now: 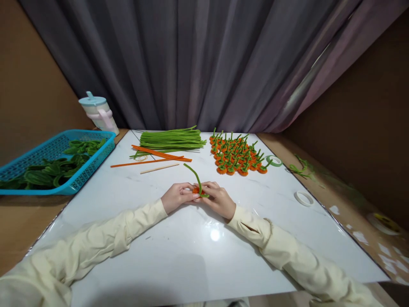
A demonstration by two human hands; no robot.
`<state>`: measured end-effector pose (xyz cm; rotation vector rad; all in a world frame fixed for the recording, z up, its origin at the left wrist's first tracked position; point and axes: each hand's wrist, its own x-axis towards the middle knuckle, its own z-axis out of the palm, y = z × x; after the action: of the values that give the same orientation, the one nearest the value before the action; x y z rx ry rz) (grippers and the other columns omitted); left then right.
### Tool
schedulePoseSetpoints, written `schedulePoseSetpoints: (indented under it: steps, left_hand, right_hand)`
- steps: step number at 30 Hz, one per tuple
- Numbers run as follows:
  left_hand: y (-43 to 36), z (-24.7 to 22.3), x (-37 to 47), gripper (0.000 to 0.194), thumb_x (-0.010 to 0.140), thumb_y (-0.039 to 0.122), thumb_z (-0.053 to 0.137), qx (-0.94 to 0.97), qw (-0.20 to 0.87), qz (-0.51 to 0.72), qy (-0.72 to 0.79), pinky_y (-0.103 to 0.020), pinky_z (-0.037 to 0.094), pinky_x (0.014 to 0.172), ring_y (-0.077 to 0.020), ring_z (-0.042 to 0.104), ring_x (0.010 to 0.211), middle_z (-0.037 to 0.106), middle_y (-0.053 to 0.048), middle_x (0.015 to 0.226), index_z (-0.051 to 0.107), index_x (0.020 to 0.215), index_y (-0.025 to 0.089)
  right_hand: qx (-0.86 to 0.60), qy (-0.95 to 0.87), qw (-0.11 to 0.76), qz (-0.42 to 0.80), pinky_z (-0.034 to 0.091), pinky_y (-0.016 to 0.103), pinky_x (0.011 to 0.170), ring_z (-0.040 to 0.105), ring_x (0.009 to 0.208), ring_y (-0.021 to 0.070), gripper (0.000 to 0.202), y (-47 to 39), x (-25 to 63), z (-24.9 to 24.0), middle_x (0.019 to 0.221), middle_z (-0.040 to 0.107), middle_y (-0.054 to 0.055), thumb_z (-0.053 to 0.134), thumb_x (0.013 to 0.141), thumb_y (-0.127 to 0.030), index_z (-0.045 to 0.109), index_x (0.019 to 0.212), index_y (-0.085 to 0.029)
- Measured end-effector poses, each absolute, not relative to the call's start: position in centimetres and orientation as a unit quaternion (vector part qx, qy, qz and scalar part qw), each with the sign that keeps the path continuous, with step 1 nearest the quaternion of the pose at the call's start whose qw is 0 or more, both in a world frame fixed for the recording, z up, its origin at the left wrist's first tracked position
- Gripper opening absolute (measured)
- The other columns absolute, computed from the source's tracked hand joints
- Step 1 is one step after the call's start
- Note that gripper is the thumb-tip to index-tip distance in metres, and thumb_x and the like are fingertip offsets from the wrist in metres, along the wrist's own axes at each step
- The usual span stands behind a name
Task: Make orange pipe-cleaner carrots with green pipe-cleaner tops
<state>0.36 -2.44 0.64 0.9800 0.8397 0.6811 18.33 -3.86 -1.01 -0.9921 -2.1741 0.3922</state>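
My left hand and my right hand meet over the middle of the table. Between their fingertips they pinch a small orange pipe-cleaner pumpkin, mostly hidden by the fingers. From its top a long green pipe cleaner rises and bends to the left, and a short green piece lies by the right fingers. Beyond the hands is a wooden stick, with orange pipe cleaners and a bundle of green pipe cleaners farther back. Several finished-looking orange pumpkins with green stems stand in rows behind my right hand.
At left, a blue basket holds green fuzzy leaf shapes; a lidded tumbler stands behind it. Tape rolls, one green and one white, lie at right. Green scraps and paper bits lie beyond the white sheet's edge.
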Motion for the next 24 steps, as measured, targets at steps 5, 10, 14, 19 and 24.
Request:
schedulePoseSetpoints:
  steps: [5, 10, 14, 19, 24]
  left_hand:
    - [-2.3, 0.6, 0.4, 0.046, 0.055, 0.035, 0.079, 0.437, 0.75, 0.326, 0.374, -0.032, 0.051, 0.08, -0.0177, 0.067, 0.073, 0.069, -0.007, 0.074, 0.058, 0.086, 0.009]
    - [-2.0, 0.2, 0.1, 0.043, 0.063, 0.038, 0.073, 0.498, 0.705, 0.338, 0.375, -0.033, 0.055, 0.071, -0.021, 0.067, 0.073, 0.069, -0.01, 0.078, 0.057, 0.091, 0.009]
    - [-0.8, 0.2, -0.7, 0.03, 0.075, 0.034, 0.062, 0.681, 0.525, 0.356, 0.365, -0.027, 0.056, 0.066, -0.0208, 0.066, 0.079, 0.069, -0.01, 0.09, 0.061, 0.095, 0.012]
    - [1.9, 0.6, -0.7, 0.021, 0.081, 0.018, 0.052, 0.831, 0.245, 0.411, 0.285, -0.021, 0.053, 0.073, -0.0153, 0.066, 0.081, 0.069, -0.008, 0.094, 0.063, 0.099, 0.015]
    - [5.1, 0.4, 0.6, 0.024, 0.081, 0.016, 0.051, 0.838, 0.165, 0.449, 0.264, -0.018, 0.054, 0.061, -0.0127, 0.066, 0.068, 0.07, -0.009, 0.09, 0.061, 0.102, 0.013]
  right_hand:
    - [-0.394, -0.827, 0.373, 0.149, 0.047, 0.034, 0.08, 0.057, 0.089, 0.0194, 0.04, -3.8, 18.4, -1.3, 0.098, 0.063, 0.008, 0.056, 0.082, -0.032, 0.053, 0.12, -0.02]
    - [-0.419, -0.801, 0.393, 0.171, 0.047, 0.035, 0.081, 0.057, 0.09, 0.0198, 0.052, -3.6, 18.8, -1.7, 0.102, 0.062, 0.008, 0.057, 0.081, -0.034, 0.041, 0.13, -0.024]
    - [-0.4, -0.767, 0.401, 0.302, 0.049, 0.031, 0.081, 0.06, 0.095, 0.0184, 0.045, -2.6, 19.4, -1.4, 0.108, 0.061, 0.008, 0.056, 0.081, -0.033, 0.047, 0.125, -0.023]
    - [-0.359, -0.767, 0.423, 0.323, 0.049, 0.029, 0.077, 0.061, 0.085, 0.016, 0.032, -0.4, 20.2, -0.3, 0.103, 0.063, 0.008, 0.046, 0.086, -0.029, 0.055, 0.116, -0.02]
    - [-0.312, -0.763, 0.486, 0.289, 0.048, 0.031, 0.075, 0.056, 0.093, 0.0193, 0.038, 1.4, 20.6, 0.8, 0.112, 0.058, 0.009, 0.043, 0.087, -0.032, 0.049, 0.122, -0.02]
